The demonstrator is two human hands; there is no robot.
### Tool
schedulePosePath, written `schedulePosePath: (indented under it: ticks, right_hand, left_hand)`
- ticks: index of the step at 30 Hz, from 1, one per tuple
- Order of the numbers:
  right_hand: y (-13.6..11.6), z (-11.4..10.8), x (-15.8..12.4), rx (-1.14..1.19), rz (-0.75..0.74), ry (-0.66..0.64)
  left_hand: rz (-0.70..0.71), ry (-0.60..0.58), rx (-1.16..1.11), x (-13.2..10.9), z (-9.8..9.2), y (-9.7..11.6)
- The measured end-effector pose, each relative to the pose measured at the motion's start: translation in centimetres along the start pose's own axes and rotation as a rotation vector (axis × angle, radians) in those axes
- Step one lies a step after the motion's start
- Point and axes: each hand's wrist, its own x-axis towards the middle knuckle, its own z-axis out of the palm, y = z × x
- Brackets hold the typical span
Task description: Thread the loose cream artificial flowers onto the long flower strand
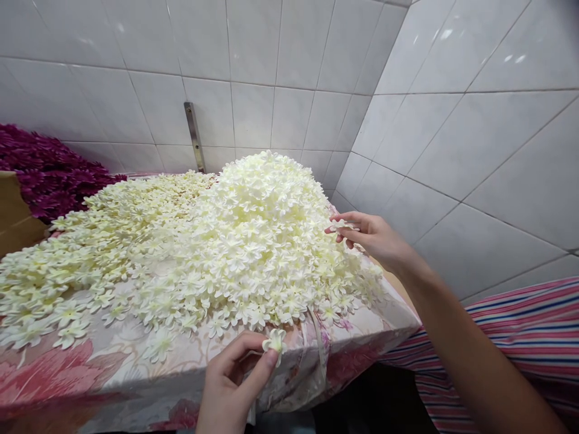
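Observation:
A large heap of white and pale yellow artificial flowers point(266, 223) covers much of the table. At the table's front edge, my left hand point(242, 374) pinches a single white flower point(275, 343) between thumb and index finger. My right hand point(362, 232) is at the right side of the heap, its fingers closed on a white flower point(340, 225). Loose flowers lie flat on the cloth between the heap and my left hand.
A floral cloth point(154, 386) covers the table. Purple flowers point(49, 172) are piled at the far left beside a brown cardboard piece point(18, 214). Behind is a tiled wall with a metal strip point(194, 135). Striped fabric point(525, 337) hangs at the right.

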Motion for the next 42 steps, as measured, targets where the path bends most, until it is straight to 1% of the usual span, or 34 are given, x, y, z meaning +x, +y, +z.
schedulePosePath:
  ticks: [7, 13, 24, 35, 39, 42]
  right_hand:
    - [-0.6, 0.3, -0.2, -0.064, 0.014, 0.053]
    - [-0.4, 0.3, -0.2, -0.096, 0.010, 0.069]
    - [-0.5, 0.9, -0.1, -0.105, 0.009, 0.217]
    - [-0.1, 0.9, 1.5, -0.198, 0.005, 0.190]
    - [-0.4, 0.7, 1.2, -0.210, 0.007, 0.152]
    - [-0.9, 0.4, 0.9, -0.239, -0.022, 0.162]
  left_hand:
    - [-0.006, -0.004, -0.015, -0.2, -0.2, 0.2]
    - [-0.028, 0.001, -0.029, -0.2, -0.2, 0.2]
    - [-0.020, 0.010, -0.033, -0.4, -0.4, 0.2]
    - [-0.065, -0.015, -0.068, -0.5, -0.1, 0.6]
    - [-0.063, -0.021, -0.072, -0.6, 0.0, 0.4]
    - [-0.086, -0.016, -0.087, -0.5, 0.0, 0.2]
